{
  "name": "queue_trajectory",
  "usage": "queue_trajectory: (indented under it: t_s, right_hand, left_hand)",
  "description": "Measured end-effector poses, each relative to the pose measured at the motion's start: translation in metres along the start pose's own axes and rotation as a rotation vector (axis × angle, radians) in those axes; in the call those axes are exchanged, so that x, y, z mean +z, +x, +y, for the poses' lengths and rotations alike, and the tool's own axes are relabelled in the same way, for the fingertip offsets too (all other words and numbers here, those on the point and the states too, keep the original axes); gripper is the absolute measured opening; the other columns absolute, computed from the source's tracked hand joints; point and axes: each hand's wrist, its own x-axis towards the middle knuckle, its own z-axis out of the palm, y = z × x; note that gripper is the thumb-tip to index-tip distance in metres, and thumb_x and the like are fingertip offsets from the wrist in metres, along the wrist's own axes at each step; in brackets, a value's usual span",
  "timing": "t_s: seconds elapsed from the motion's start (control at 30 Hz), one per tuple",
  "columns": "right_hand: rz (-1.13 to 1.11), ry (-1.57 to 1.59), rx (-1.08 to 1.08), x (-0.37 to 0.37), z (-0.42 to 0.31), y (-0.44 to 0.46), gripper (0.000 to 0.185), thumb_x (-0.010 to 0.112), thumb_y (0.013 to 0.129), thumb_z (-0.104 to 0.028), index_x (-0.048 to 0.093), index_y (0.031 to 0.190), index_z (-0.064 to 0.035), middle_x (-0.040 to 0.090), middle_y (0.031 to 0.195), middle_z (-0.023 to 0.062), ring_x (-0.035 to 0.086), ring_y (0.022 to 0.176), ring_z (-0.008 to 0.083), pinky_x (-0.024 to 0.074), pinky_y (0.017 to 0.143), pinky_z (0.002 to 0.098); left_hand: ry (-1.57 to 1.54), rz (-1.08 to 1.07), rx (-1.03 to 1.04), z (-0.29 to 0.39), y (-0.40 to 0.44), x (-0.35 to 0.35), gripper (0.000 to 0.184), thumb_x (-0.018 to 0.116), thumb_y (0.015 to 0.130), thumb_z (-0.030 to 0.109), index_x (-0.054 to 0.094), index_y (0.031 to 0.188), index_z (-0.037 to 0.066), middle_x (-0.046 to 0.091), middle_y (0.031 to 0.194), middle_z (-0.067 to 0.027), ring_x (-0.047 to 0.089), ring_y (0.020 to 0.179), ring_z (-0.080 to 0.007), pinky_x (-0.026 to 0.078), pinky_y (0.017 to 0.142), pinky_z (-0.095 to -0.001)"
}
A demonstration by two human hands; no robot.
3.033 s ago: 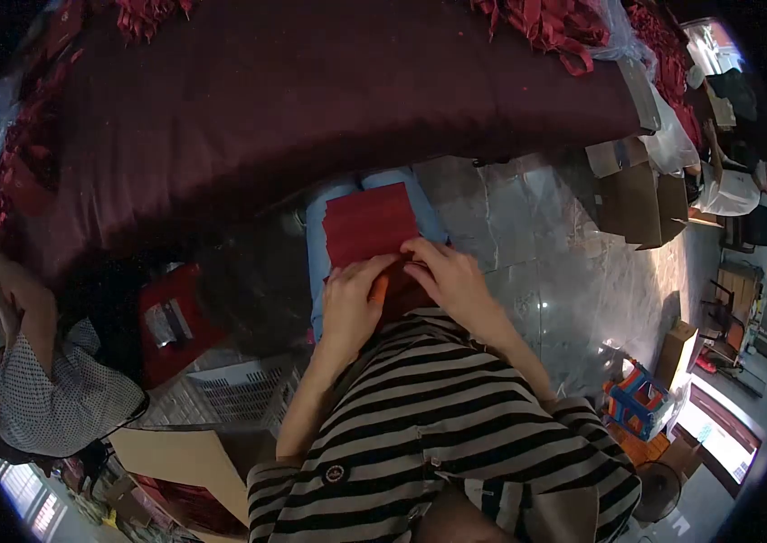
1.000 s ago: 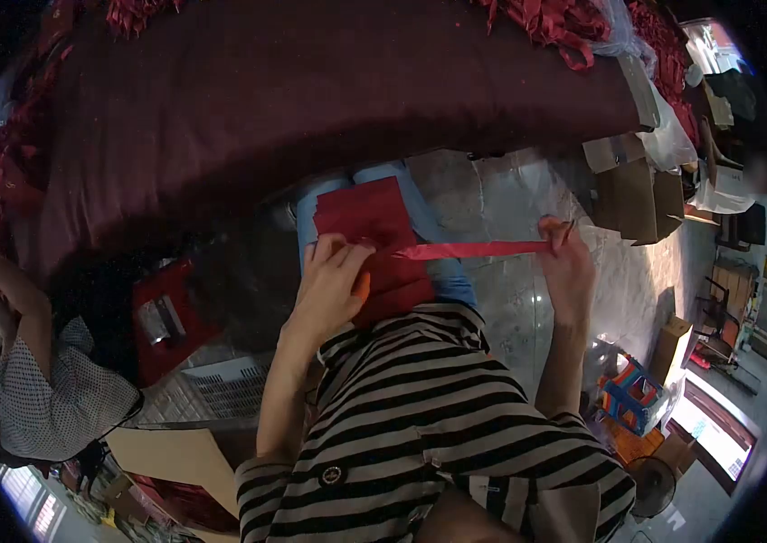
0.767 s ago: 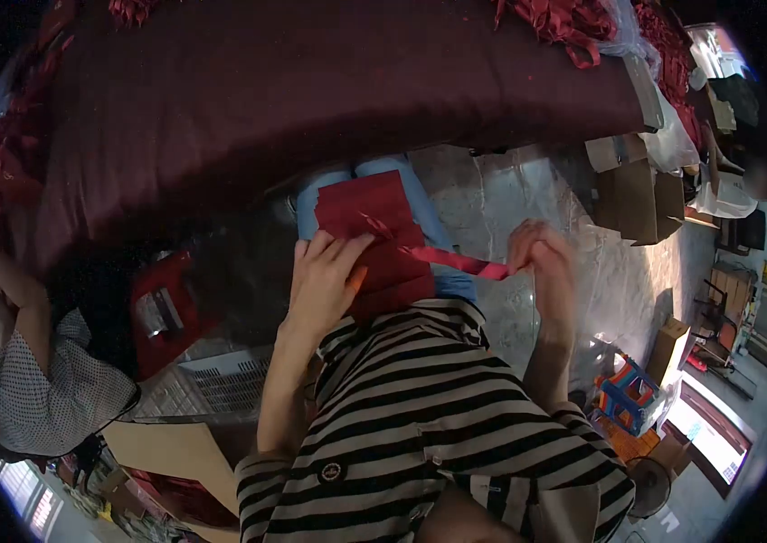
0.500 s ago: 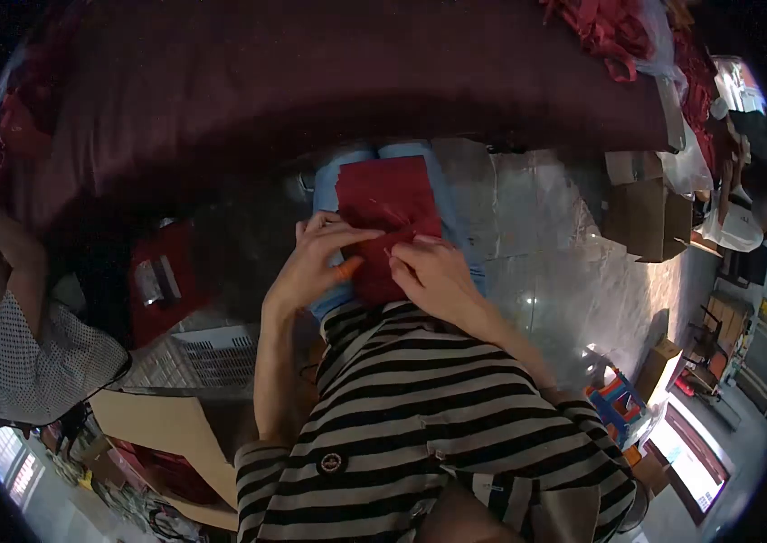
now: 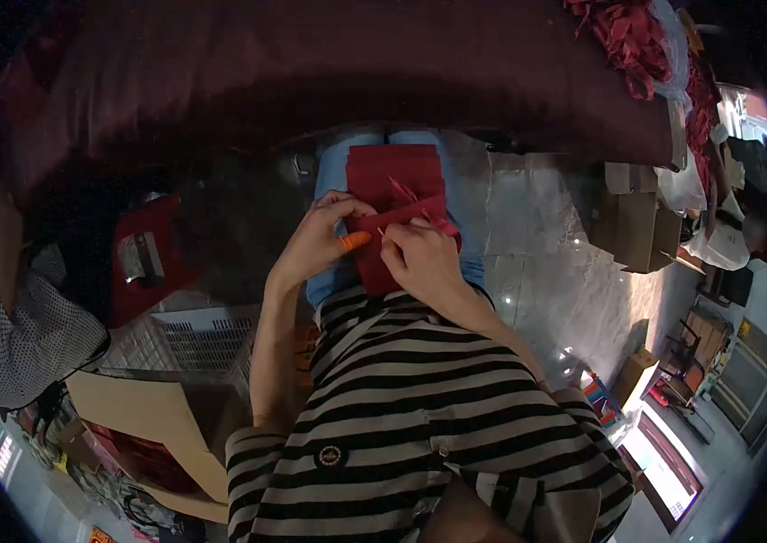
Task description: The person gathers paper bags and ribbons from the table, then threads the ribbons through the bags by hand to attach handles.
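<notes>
Head: left hand [image 5: 318, 240] and right hand [image 5: 426, 264] touch red cloth [image 5: 391, 168]; badge [image 5: 329, 455] unreadable.

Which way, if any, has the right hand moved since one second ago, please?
Yes: the right hand has moved left, away from the cardboard box, onto the red fabric.

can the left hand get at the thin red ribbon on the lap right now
Probably yes: the left hand is at the red fabric, and nothing seems to cover the upper end of the ribbon.
</notes>
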Motion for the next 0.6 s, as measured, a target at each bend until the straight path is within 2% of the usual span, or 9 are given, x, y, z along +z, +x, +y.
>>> queue_trajectory:
  t_s: [0.03, 0.17, 0.23, 0.47, 0.53, 0.6]
  right_hand:
    - [0.006, 0.014, -0.006, 0.000, 0.000, 0.001, 0.010, 0.059, 0.078, -0.011, 0.060, 0.072, -0.0033, 0.057, 0.059, 0.0146, 0.060, 0.063, 0.0298, 0.0508, 0.055, 0.0425]
    - [-0.027, 0.020, 0.020, 0.002, 0.002, 0.001, 0.010, 0.059, 0.078, -0.013, 0.062, 0.075, -0.0027, 0.058, 0.061, 0.0156, 0.061, 0.064, 0.0310, 0.0517, 0.058, 0.0437]
    - [-0.033, 0.020, 0.038, 0.002, 0.002, 0.003, 0.011, 0.059, 0.078, -0.014, 0.063, 0.078, -0.0030, 0.059, 0.062, 0.0162, 0.061, 0.064, 0.0318, 0.0516, 0.058, 0.0438]
    - [-0.062, 0.053, 0.148, -0.001, -0.002, 0.009, 0.016, 0.059, 0.077, -0.019, 0.066, 0.077, -0.0043, 0.061, 0.066, 0.0174, 0.061, 0.066, 0.0338, 0.0503, 0.055, 0.0441]
    - [-0.061, 0.004, 0.115, -0.003, 0.000, 0.007, 0.016, 0.059, 0.077, -0.019, 0.066, 0.075, -0.0043, 0.061, 0.065, 0.0170, 0.061, 0.064, 0.0336, 0.0504, 0.055, 0.0439]
    - [-0.062, -0.041, 0.079, -0.005, 0.000, 0.007, 0.016, 0.060, 0.076, -0.019, 0.066, 0.074, -0.0044, 0.061, 0.065, 0.0167, 0.060, 0.063, 0.0335, 0.0505, 0.055, 0.0437]
  left_hand:
    - [-0.043, 0.016, 0.013, 0.000, 0.000, 0.001, 0.033, 0.071, 0.074, 0.003, 0.064, 0.107, 0.005, 0.056, 0.102, -0.0086, 0.052, 0.096, -0.0221, 0.044, 0.088, -0.0338]
    - [-0.021, 0.042, 0.020, 0.005, -0.003, 0.001, 0.035, 0.072, 0.074, 0.003, 0.065, 0.108, 0.005, 0.056, 0.103, -0.0090, 0.053, 0.098, -0.0217, 0.045, 0.086, -0.0329]
    - [-0.006, 0.015, 0.000, 0.007, -0.004, 0.000, 0.034, 0.071, 0.077, 0.002, 0.066, 0.109, 0.009, 0.059, 0.111, -0.0094, 0.053, 0.109, -0.0267, 0.043, 0.095, -0.0403]
    - [0.159, 0.040, -0.018, 0.029, -0.011, 0.003, 0.034, 0.070, 0.076, 0.001, 0.067, 0.109, 0.010, 0.056, 0.113, -0.0088, 0.050, 0.112, -0.0277, 0.042, 0.096, -0.0404]
    - [0.281, 0.031, 0.015, 0.031, -0.011, 0.003, 0.035, 0.070, 0.076, 0.001, 0.067, 0.110, 0.011, 0.055, 0.113, -0.0088, 0.047, 0.114, -0.0282, 0.040, 0.097, -0.0418]
    - [0.265, 0.051, -0.001, 0.030, -0.012, 0.009, 0.035, 0.069, 0.077, 0.001, 0.066, 0.110, 0.012, 0.054, 0.113, -0.0087, 0.047, 0.114, -0.0283, 0.040, 0.098, -0.0424]
